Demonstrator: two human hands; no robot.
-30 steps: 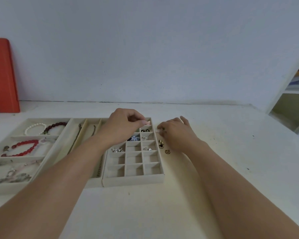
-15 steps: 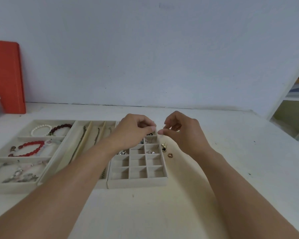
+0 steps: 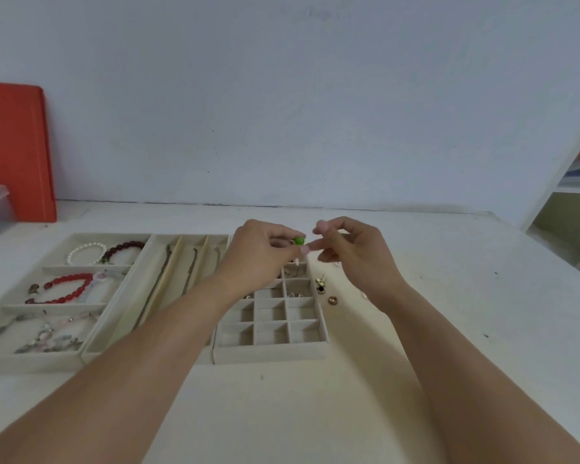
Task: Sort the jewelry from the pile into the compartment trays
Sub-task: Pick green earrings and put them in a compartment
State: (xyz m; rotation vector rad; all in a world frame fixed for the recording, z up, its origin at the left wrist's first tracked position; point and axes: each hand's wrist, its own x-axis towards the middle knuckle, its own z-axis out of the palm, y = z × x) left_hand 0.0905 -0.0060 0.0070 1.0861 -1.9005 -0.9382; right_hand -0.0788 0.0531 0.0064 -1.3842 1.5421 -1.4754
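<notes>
Left hand [image 3: 260,254] pinches a green bead [image 3: 299,241] above the grid tray [image 3: 272,354].

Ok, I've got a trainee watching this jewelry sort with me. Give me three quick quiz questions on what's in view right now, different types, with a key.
1. True or false: the red bead bracelet lies loose on the table.
2. Which of the hands pinches the green bead? A left hand B right hand
3. Fill in: the loose earrings lie just ____ of the grid tray.

Key: 1 false, it lies in a tray compartment; 2 A; 3 right.
</notes>
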